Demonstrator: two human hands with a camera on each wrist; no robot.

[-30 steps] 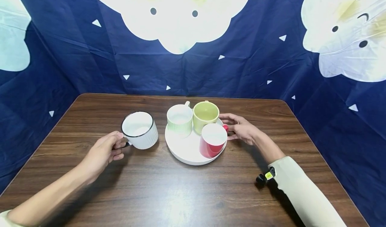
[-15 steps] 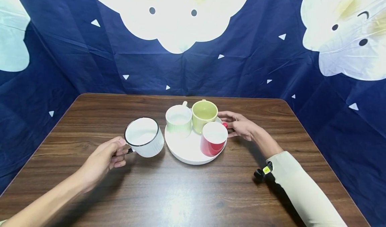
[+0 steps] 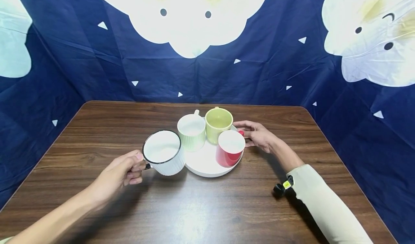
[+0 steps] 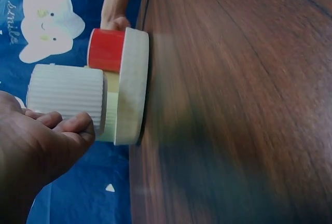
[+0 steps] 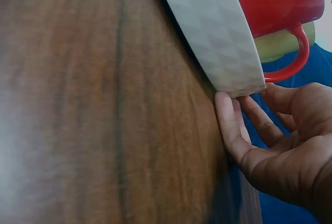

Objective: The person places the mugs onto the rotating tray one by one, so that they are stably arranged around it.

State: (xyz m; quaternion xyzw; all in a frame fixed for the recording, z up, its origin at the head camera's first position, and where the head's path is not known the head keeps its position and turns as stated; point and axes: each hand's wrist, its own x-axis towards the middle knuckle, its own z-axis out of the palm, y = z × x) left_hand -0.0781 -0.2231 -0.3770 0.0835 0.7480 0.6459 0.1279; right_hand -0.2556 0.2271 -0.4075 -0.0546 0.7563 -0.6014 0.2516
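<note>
In the head view my left hand (image 3: 118, 175) grips the black handle (image 3: 148, 166) of a white ribbed mug (image 3: 166, 161) with a black rim. That mug is held up at the left edge of a round white tray (image 3: 210, 174), partly covering it. On the tray stand a pale green ribbed mug (image 3: 192, 138), a yellow-green mug (image 3: 214, 132) and a red mug (image 3: 229, 156) with a white inside. My right hand (image 3: 257, 136) touches the tray's right side with fairly straight fingers, close to the red mug's handle (image 5: 293, 63) in the right wrist view.
The tray rests on a dark wooden table (image 3: 227, 208). A blue cloth (image 3: 155, 75) with white clouds and triangles hangs behind the table and along its sides. A small black device with a yellow label (image 3: 286, 185) sits at my right sleeve.
My left hand has carried the white mug rightward and nearer me, up to the tray's left edge. The tray with its mugs has shifted very slightly; my right hand stays against it.
</note>
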